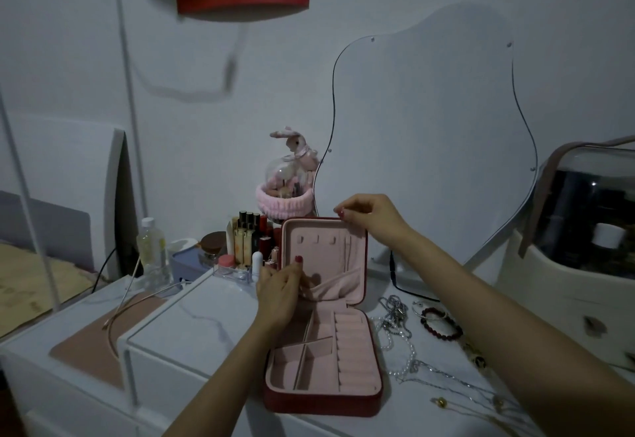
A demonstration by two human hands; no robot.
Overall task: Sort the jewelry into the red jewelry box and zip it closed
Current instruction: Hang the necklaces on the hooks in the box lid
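Standing open at centre frame, the red jewelry box [323,361] has its lid upright. The right hand [371,218] pinches the lid's top edge; the left hand [278,285] curls fingers on its left side. Jewelry [439,325] lies lower right of the box

the jewelry box [326,402] is lined in matt pink velvety cloth, its red shell faintly grained. the table [192,330] is smooth and glossy white. shiny metal chains [398,316] and dark polished beads [441,325] are seen.
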